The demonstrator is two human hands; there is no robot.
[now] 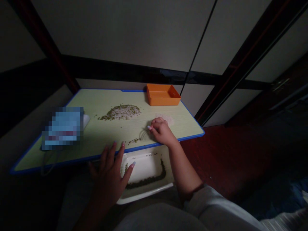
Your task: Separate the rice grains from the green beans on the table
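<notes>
On the low table [149, 134] with a blue edge lies a heap of mixed pale grains and small green beans [124, 112]. My right hand [162, 130] rests on the tabletop right of the heap, its fingers curled together; whatever they hold is hidden. Just beyond it spreads a thin patch of pale grains [169, 119]. A few green beans [134, 140] are strewn near the front edge, left of this hand. With fingers spread, my left hand [109, 171] reaches to the front edge, beside a white tub [146, 196] below. Green beans [150, 181] line the tub's near and right sides.
An orange open box [165, 101] stands at the table's back right corner. At the left end lies a blurred-out bluish object [64, 125], with a cord-like loop hanging in front. Pale cabinet panels [134, 35] rise behind the table. Dark red floor [211, 154] shows at right.
</notes>
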